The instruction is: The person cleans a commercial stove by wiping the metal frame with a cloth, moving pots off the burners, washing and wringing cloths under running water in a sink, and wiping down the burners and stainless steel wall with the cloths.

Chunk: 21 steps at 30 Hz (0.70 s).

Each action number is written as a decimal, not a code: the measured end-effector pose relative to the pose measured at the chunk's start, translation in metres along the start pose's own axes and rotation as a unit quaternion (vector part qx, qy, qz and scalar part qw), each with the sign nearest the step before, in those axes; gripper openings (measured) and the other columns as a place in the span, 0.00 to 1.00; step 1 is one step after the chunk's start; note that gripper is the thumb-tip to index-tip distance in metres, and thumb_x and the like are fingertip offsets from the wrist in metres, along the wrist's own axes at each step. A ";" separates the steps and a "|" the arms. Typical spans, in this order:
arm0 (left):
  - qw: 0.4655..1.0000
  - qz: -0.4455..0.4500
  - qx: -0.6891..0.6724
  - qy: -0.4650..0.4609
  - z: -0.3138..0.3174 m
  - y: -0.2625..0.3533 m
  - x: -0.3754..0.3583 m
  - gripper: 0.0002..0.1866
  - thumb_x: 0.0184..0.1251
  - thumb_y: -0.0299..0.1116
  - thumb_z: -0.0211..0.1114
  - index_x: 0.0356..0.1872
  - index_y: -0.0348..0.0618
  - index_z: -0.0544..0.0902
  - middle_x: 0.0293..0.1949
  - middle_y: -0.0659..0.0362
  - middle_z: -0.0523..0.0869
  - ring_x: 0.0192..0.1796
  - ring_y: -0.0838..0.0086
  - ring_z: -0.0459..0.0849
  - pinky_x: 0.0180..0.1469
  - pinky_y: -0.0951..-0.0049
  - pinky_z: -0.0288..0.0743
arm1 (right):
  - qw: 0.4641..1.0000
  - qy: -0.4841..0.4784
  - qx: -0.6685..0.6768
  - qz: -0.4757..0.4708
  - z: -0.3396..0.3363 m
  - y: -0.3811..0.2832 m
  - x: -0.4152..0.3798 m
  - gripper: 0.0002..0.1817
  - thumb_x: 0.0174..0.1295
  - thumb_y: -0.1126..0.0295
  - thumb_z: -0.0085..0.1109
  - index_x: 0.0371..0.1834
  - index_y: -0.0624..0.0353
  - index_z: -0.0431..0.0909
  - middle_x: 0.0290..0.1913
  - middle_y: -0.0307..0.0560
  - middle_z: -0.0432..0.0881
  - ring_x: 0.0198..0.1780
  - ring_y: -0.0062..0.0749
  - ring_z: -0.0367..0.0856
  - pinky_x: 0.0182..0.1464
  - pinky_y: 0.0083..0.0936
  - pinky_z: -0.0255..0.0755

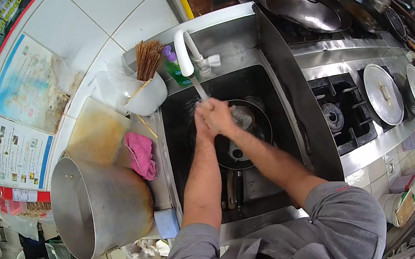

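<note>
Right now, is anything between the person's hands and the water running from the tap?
Nothing visible is: the water falls from the tap straight to the left hand and right hand, pressed together. The pan lies lower in the sink, outside that gap.

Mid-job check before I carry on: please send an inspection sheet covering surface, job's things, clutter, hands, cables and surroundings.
Surface: metal ledge left of the dark sink.
Job's things: white faucet pouring water; pan inside the sink, its contents unclear.
Clutter: pink cloth, blue sponge, green soap bottle, white container holding a bristle bundle.
Grippers: left hand and right hand bare, pressed together under the water; anything between them cannot be made out.
Cables: nothing seen.
Surroundings: large pot at left; wok and burner at right.
</note>
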<state>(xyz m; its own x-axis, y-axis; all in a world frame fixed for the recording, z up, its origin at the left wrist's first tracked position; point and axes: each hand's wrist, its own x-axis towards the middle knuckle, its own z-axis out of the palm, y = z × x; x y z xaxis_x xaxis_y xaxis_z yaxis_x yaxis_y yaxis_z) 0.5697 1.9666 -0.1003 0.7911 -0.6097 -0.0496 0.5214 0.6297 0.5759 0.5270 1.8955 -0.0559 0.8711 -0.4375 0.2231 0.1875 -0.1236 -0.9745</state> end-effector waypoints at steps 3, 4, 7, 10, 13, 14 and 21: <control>0.992 0.095 0.030 -0.082 -0.067 -0.041 0.041 0.21 0.68 0.54 0.48 0.37 0.47 0.78 0.37 0.55 0.81 0.44 0.67 0.79 0.46 0.65 0.73 | 0.979 0.057 -0.138 -0.136 0.007 -0.007 -0.013 0.14 0.55 0.61 0.61 0.29 0.63 0.76 0.29 0.57 0.78 0.34 0.57 0.77 0.38 0.44 0.70; 0.975 0.100 0.198 0.008 -0.044 -0.034 0.031 0.19 0.69 0.52 0.49 0.37 0.46 0.78 0.37 0.56 0.81 0.43 0.68 0.79 0.45 0.66 0.74 | 0.965 0.048 -0.208 -0.152 0.001 0.001 -0.007 0.15 0.56 0.60 0.59 0.29 0.64 0.76 0.28 0.56 0.77 0.34 0.57 0.76 0.38 0.45 0.70; 0.838 0.093 0.504 0.186 0.001 -0.024 0.009 0.15 0.69 0.47 0.52 0.37 0.46 0.78 0.37 0.56 0.81 0.43 0.71 0.79 0.44 0.67 0.74 | 0.979 0.043 -0.194 -0.035 -0.014 0.009 0.015 0.16 0.59 0.59 0.55 0.29 0.64 0.75 0.28 0.57 0.77 0.36 0.60 0.75 0.37 0.46 0.69; 0.955 0.057 0.124 0.263 0.035 -0.013 0.003 0.12 0.65 0.41 0.58 0.34 0.41 0.76 0.34 0.61 0.80 0.33 0.72 0.79 0.37 0.69 0.74 | 0.965 0.044 -0.247 -0.069 -0.020 0.088 0.042 0.20 0.60 0.52 0.52 0.29 0.61 0.75 0.29 0.55 0.78 0.36 0.53 0.77 0.38 0.40 0.69; 0.940 0.115 0.237 0.215 0.023 -0.018 0.004 0.10 0.58 0.35 0.66 0.31 0.43 0.75 0.33 0.59 0.80 0.36 0.70 0.81 0.40 0.70 0.75 | 0.979 0.114 -0.022 0.167 -0.022 0.097 0.038 0.20 0.62 0.49 0.50 0.34 0.57 0.77 0.33 0.50 0.80 0.38 0.47 0.80 0.39 0.39 0.72; 0.940 0.114 0.236 0.217 0.023 -0.021 0.003 0.10 0.58 0.35 0.66 0.31 0.43 0.75 0.33 0.59 0.80 0.36 0.70 0.81 0.40 0.70 0.75 | 0.925 0.044 0.151 0.345 -0.029 0.082 0.034 0.21 0.63 0.48 0.48 0.37 0.57 0.77 0.36 0.49 0.80 0.39 0.44 0.79 0.42 0.37 0.72; 0.593 0.258 0.688 0.329 0.020 -0.036 0.001 0.22 0.49 0.46 0.71 0.40 0.45 0.76 0.41 0.57 0.79 0.49 0.63 0.76 0.49 0.64 0.70 | 0.794 -0.057 0.491 0.353 -0.031 0.061 0.009 0.14 0.61 0.66 0.48 0.39 0.66 0.77 0.39 0.49 0.80 0.39 0.37 0.79 0.44 0.27 0.73</control>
<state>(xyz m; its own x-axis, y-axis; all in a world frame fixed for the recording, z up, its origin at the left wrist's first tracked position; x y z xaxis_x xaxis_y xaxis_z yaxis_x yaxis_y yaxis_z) 0.5450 1.9339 -0.1042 0.9212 0.0981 0.3766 -0.2414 -0.6150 0.7507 0.5327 1.8563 -0.1125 0.9411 0.0009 -0.3381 -0.1512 0.8955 -0.4186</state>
